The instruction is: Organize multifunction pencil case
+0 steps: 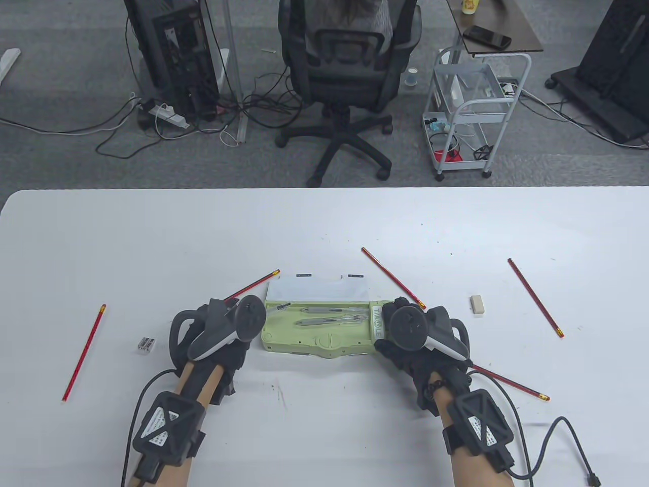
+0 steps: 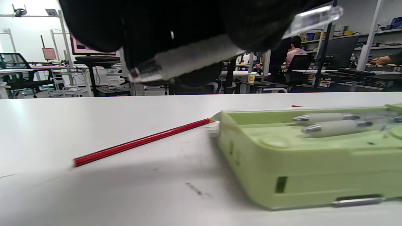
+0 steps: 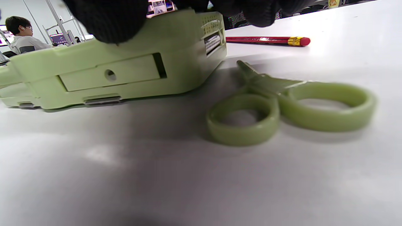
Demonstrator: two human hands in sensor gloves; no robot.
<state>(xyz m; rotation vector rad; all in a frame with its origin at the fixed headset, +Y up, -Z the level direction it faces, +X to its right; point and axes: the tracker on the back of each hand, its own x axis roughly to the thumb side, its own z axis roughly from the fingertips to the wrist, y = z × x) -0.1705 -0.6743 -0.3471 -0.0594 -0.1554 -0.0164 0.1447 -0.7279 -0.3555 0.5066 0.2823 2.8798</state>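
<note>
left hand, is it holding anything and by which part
Yes: the left hand grips a clear plastic pen around the middle of its barrel, both ends sticking out. The right hand rests its fingers on the green plastic pencil case end.

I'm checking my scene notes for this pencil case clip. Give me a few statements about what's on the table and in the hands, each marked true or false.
1. The left hand holds a clear pen. True.
2. The pencil case is closed. False: it lies open, with pens inside.
3. Green scissors lie on the table beside the case. True.
4. The eraser is inside the case. False: it lies on the table, right of the case.
5. The right hand rests on the case's right end. True.
</note>
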